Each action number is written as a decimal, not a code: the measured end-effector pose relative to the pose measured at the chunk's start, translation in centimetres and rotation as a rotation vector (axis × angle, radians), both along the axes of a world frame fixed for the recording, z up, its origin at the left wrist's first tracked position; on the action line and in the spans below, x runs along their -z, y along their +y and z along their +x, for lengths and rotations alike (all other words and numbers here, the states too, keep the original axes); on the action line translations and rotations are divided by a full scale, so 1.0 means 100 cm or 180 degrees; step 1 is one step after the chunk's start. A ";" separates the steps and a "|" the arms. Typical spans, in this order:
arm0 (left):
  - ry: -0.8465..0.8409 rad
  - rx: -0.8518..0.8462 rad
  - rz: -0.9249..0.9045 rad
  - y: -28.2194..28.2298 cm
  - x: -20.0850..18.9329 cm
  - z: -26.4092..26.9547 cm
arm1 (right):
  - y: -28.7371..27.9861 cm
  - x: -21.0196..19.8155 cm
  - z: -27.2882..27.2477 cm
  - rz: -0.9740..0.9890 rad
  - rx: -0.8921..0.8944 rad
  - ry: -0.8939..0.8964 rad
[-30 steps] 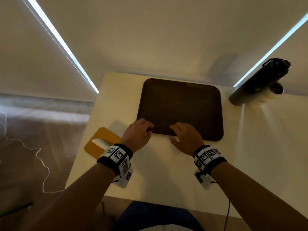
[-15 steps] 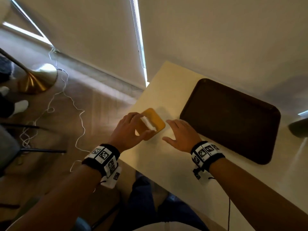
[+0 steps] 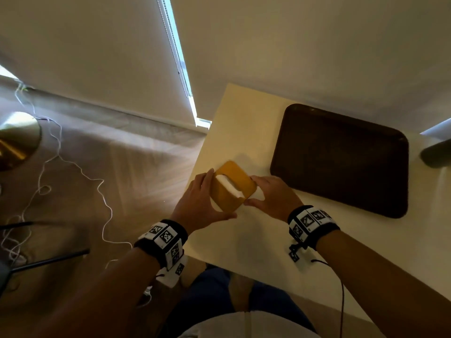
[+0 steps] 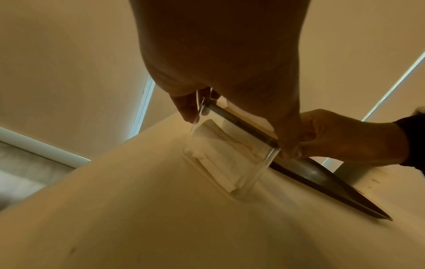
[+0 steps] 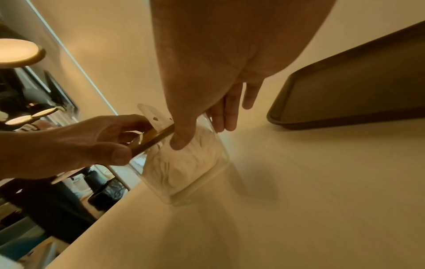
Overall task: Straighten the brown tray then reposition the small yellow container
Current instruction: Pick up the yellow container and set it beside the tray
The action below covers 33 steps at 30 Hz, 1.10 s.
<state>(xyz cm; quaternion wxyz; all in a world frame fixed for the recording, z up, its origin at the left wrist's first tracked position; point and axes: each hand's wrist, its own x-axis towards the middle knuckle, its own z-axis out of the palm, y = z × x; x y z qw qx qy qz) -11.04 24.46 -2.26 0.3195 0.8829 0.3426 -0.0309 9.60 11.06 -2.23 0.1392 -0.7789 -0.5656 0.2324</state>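
Yellow-lidded and clear-walled, the container is sitting near the table's left edge, white tissue inside; the left hand and right hand are gripping its opposite sides; the tray, flat, dark brown, round-cornered, is lying just right.

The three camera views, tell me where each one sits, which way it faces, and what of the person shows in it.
Head: worn on the head, looks forward and down at the table, brown tray and yellow container; shows both forearms, left hand and right hand.
Left wrist: under the left hand, looks along it at the container's clear wall; the right hand appears beyond.
Right wrist: under the right hand, looks along the fingers at the container, tray alongside; the left hand appears opposite.
Shared: all three show the container gripped by both hands.
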 end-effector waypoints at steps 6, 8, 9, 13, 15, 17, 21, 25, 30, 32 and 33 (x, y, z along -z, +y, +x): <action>-0.0157 0.0235 0.0018 0.045 -0.002 0.037 | 0.028 -0.004 0.020 0.0070 0.0368 -0.0002; -0.0173 0.0274 0.0015 0.059 -0.002 0.051 | 0.038 -0.004 0.031 0.0060 0.0412 -0.0011; -0.0181 0.0284 0.0016 0.065 -0.002 0.058 | 0.042 -0.005 0.037 0.0048 0.0430 -0.0060; -0.0204 0.0254 -0.0034 0.088 -0.002 0.088 | 0.063 -0.010 0.060 -0.0127 0.0638 -0.0141; -0.0224 0.0269 -0.0026 0.099 -0.002 0.103 | 0.073 -0.010 0.071 -0.0137 0.0663 -0.0150; -0.0256 0.0318 0.0006 0.110 -0.001 0.116 | 0.081 -0.011 0.082 -0.0083 0.0642 -0.0196; -0.0273 0.0373 0.0022 0.128 0.000 0.142 | 0.097 -0.015 0.103 -0.0013 0.0632 -0.0269; -0.0246 0.0384 0.0006 0.143 0.000 0.162 | 0.110 -0.014 0.120 0.0013 0.0685 -0.0280; -0.0215 0.0362 0.0023 0.155 -0.001 0.182 | 0.119 -0.014 0.138 0.0104 0.0730 -0.0275; -0.0221 0.0372 0.0031 0.158 -0.001 0.189 | 0.121 -0.014 0.143 0.0139 0.0736 -0.0299; -0.0220 0.0391 0.0039 0.160 -0.002 0.192 | 0.122 -0.014 0.146 0.0159 0.0733 -0.0321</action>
